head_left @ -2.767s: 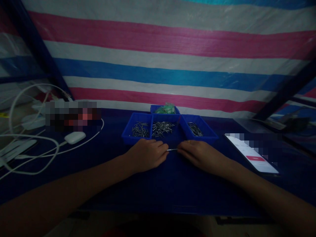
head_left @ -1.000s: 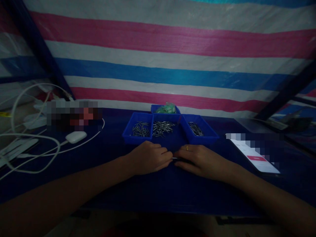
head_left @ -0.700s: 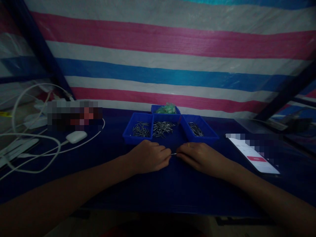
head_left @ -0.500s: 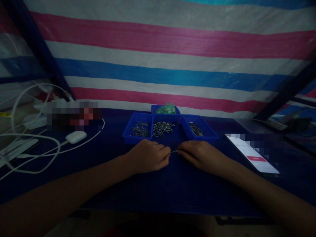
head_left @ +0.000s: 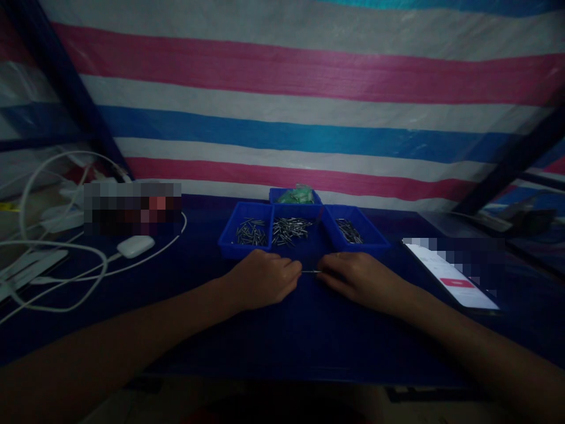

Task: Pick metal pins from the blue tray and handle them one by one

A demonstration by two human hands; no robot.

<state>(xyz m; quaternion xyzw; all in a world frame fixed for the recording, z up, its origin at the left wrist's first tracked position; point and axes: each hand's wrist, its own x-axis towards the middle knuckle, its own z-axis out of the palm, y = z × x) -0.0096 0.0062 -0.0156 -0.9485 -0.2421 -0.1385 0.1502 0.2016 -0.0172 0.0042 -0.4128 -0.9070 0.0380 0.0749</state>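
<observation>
Between my two hands runs a thin metal pin (head_left: 309,271), level just above the blue table. My left hand (head_left: 269,277) is closed, its thumb and fingers pinching the pin's left end. The right end sits in the closed fingertips of my right hand (head_left: 355,274). Whether the pin is one piece or two joined parts is too small to tell. Just beyond my hands lies a pile of short metal pins (head_left: 291,228). It is flanked by a left blue tray (head_left: 225,238) and a right blue tray (head_left: 375,238), both holding similar metal pieces.
Behind the pile stands another blue tray (head_left: 273,193) with a green plastic bag (head_left: 298,194). At the right lies a lit phone (head_left: 454,294). White cables (head_left: 103,268) and a white charger (head_left: 136,246) spread over the left side. A striped sheet (head_left: 291,76) hangs behind the table.
My left hand has shifted slightly left, so the gap between the hands is wider and more of the pin shows. My right hand stays almost in place.
</observation>
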